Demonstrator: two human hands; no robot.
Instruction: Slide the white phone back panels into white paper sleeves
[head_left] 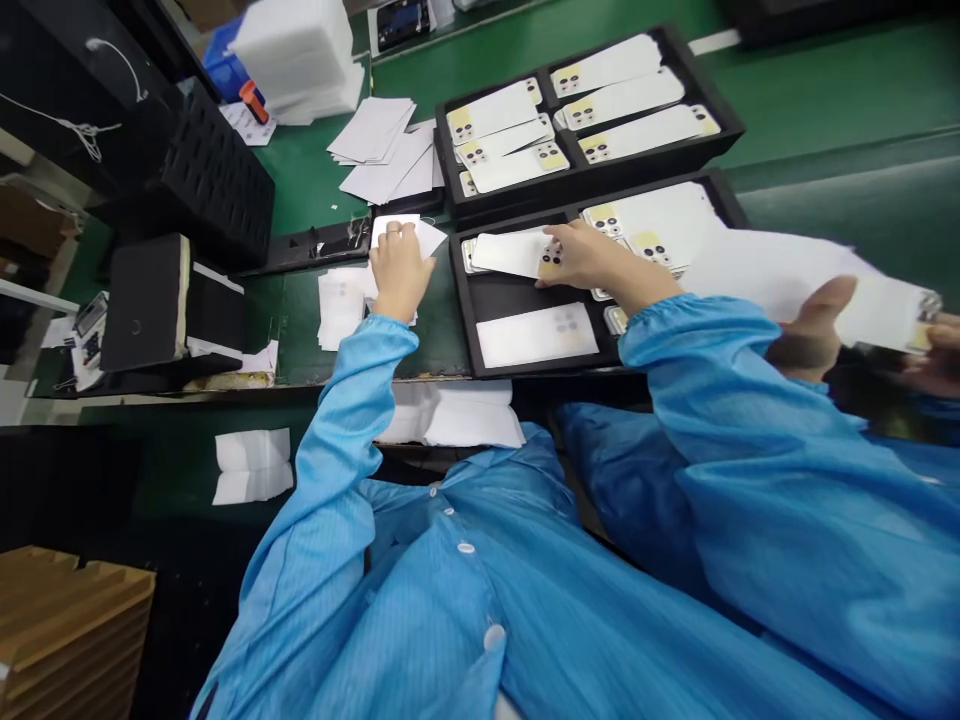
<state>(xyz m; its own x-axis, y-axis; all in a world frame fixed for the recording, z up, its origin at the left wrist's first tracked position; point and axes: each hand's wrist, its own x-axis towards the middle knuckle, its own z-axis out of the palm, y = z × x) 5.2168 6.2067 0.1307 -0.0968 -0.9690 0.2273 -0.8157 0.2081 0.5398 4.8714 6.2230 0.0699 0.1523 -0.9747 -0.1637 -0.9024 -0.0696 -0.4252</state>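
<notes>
My left hand (401, 265) has its fingers curled down over white paper sheets (431, 237) beside a black strip on the bench. My right hand (583, 254) pinches the camera end of a white phone back panel (510, 252) in the near black tray (466, 335). Yellow film shows around the panel's dark camera rings. In that tray, a panel under a white sheet (536, 337) lies nearer to me, and more panels (660, 220) are in the right compartment, partly hidden by my forearm.
Behind is a second black tray (510, 205) of phone back panels. Loose paper (375, 130) lies left of it; a black perforated box (217, 170) stands further left. At right, a co-worker's hands (810, 335) hold a white panel and sheet (780, 265).
</notes>
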